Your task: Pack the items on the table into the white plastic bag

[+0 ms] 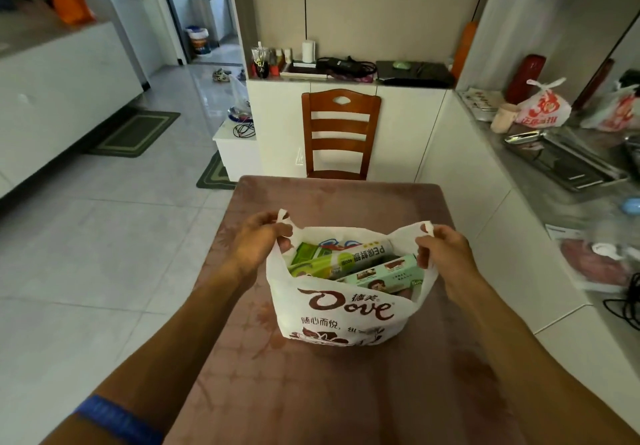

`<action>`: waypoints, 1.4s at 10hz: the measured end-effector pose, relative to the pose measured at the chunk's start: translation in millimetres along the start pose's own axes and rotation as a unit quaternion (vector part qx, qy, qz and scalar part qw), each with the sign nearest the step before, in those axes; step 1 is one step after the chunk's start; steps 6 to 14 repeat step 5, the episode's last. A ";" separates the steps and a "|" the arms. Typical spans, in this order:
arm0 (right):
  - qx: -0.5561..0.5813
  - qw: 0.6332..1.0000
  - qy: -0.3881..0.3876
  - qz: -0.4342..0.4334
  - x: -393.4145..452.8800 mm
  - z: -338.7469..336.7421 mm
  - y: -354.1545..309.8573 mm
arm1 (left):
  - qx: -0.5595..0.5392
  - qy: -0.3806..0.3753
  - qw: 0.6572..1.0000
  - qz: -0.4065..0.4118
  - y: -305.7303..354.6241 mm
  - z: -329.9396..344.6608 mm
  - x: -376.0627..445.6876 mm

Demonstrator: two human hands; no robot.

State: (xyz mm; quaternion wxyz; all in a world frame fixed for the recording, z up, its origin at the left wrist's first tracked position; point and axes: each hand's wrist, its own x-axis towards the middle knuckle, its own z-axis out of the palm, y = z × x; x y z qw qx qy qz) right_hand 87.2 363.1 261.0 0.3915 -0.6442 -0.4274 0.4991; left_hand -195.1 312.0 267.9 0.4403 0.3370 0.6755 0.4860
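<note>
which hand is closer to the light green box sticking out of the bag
Right. The right hand grips the bag handle just beside the green box's end. The left hand grips the opposite handle, across the bag's opening from the box.

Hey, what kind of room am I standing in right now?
Most likely a home dining area: a wooden chair at a small table, white cabinets around it, and a doorway to another room.

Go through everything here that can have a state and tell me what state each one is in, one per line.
White plastic bag with brown print: upright on the table, mouth held open.
Green cling-film box: inside the bag.
Pale green printed box: inside the bag.
Left hand: gripping the left handle.
Right hand: gripping the right handle.
</note>
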 end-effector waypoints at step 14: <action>-0.067 0.997 -0.009 -0.032 -12.5 -38.6 -8.0 | 0.088 0.065 0.993 0.037 17.9 26.3 -52.1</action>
